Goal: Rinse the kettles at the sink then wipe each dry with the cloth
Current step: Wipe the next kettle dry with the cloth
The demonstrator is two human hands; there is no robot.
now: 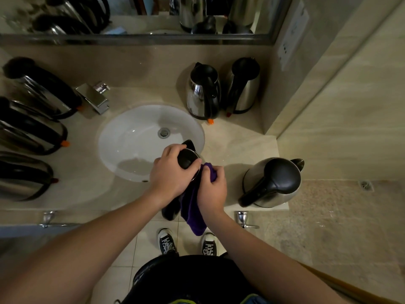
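A steel kettle (186, 159) is held above the counter's front edge, its lid gripped by the left hand (169, 174), while a purple cloth (192, 205) is clenched against it by the right hand (212, 189).

I see a beige stone tabletop (236, 137) with a chrome tap (95, 97) at its back left. A mirror (135, 14) runs along the wall above. Two chrome towel-rail brackets (243, 219) stick out below the front edge, and black-and-white sneakers (167, 241) stand on the tiled floor (140, 244).
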